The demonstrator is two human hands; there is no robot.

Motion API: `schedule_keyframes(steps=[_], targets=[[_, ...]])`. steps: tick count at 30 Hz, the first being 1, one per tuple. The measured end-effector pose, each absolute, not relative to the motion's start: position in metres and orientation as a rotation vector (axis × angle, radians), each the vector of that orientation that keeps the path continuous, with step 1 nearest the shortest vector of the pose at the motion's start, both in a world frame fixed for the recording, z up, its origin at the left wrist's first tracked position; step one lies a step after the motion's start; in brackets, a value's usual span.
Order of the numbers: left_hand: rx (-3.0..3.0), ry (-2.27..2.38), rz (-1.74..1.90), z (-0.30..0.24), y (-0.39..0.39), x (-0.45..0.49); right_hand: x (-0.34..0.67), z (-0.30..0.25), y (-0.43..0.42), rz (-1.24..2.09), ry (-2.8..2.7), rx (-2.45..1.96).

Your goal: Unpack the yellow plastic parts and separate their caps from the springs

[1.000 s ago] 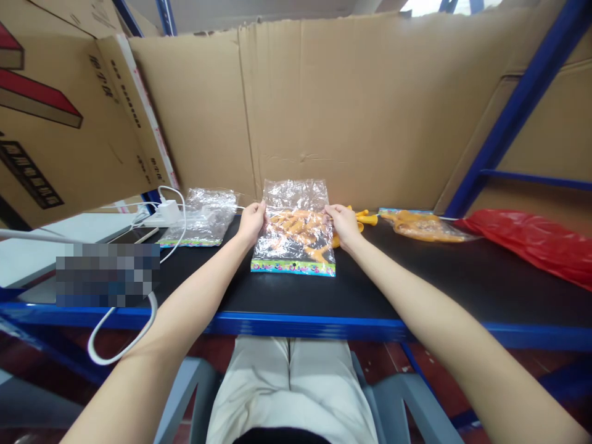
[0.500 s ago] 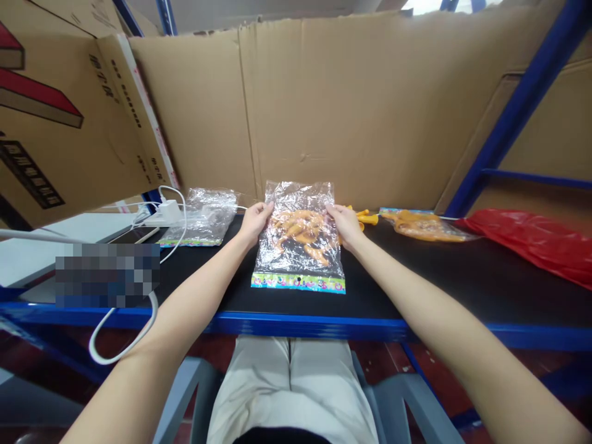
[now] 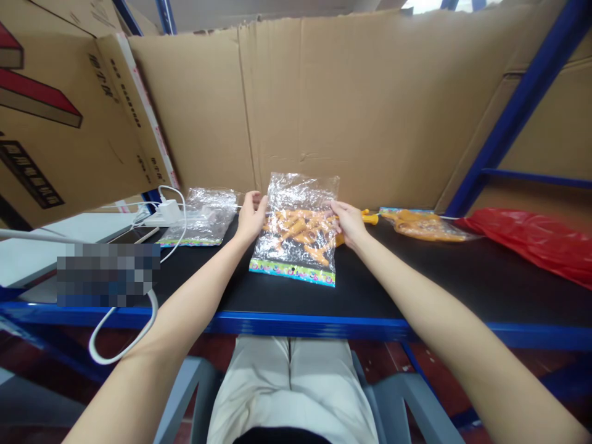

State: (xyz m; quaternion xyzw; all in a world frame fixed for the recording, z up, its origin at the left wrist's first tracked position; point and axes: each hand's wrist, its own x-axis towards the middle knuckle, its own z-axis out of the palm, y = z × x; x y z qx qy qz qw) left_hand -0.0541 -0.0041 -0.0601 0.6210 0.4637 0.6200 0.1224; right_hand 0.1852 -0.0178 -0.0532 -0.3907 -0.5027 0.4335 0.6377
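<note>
A clear plastic bag with a colourful printed strip along its near edge stands out in front of me. Orange pieces, shaped like toy parts, show through its film; I cannot make out whether all lie inside or some behind. My right hand pinches the bag's right edge between thumb and fingers. At the left edge is my left hand, thumb and curled fingers apart, close against the film without a visible grip. More orange pieces lie just beyond my right hand.
To the left lie another clear bag, a phone and a white charger with cables. On the right are a bag of orange parts and a red plastic bag. Cardboard walls the back of the black tabletop.
The bag has tilted and shifted slightly left and away from me. My left hand's fingers have loosened from its edge, while my right hand has kept its pinch.
</note>
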Motion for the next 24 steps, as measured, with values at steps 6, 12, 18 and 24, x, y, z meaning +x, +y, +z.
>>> schedule_keyframes(steps=[6,12,18,24], targets=[[2.869,1.018,1.295,-0.056,-0.029,-0.039,0.199,-0.046,-0.009,0.882,-0.902,-0.871],[3.206,0.874,0.828,-0.061,-0.047,-0.016,0.213,-0.037,-0.003,0.938,-0.684,-0.890],[3.352,0.881,0.800,-0.061,-0.049,-0.012,0.215,-0.036,-0.004,0.983,-0.640,-0.870],[3.386,1.048,0.634,-0.053,-0.037,-0.021,0.216,-0.034,-0.008,0.989,-0.673,-0.790]])
